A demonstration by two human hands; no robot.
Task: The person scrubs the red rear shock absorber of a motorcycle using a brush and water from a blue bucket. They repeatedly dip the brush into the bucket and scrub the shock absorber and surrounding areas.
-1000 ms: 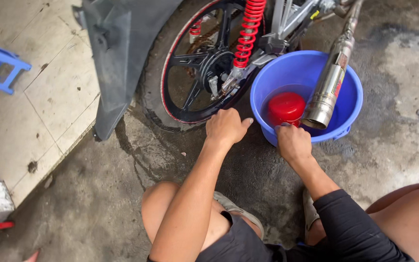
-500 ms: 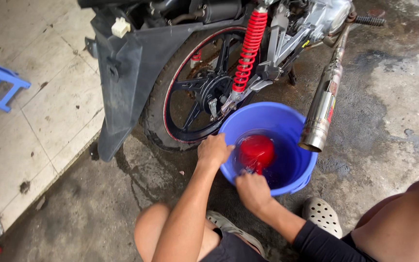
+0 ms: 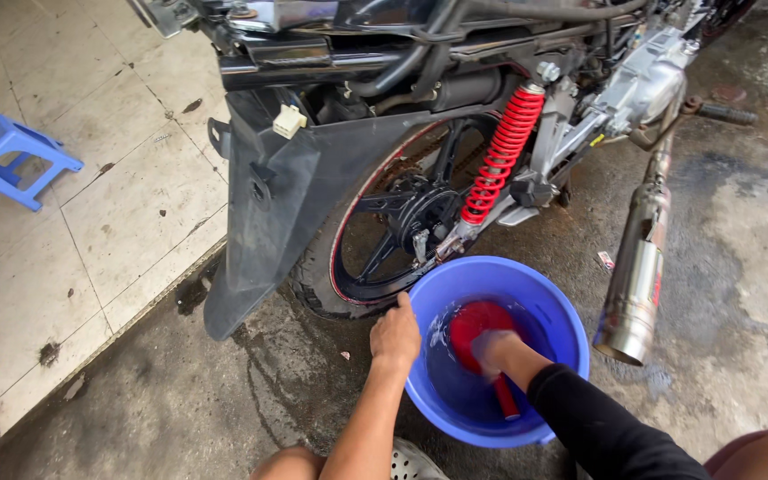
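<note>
The right hand (image 3: 493, 347) sits in the water of the blue basin (image 3: 555, 307), its grip closed on a red scoop (image 3: 482, 331); the scoop's handle runs toward the near side, bowl at the far end. The left hand (image 3: 396, 336) clasps the basin's left rim. Beyond stand the motorcycle's rear wheel (image 3: 384, 240), 1 red shock absorber (image 3: 501, 156) and exhaust pipe (image 3: 637, 271).

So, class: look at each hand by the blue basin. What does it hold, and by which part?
The left hand grips the basin by its rim. The right hand is underwater on the red scoop; its exact grip cannot be told.
</note>
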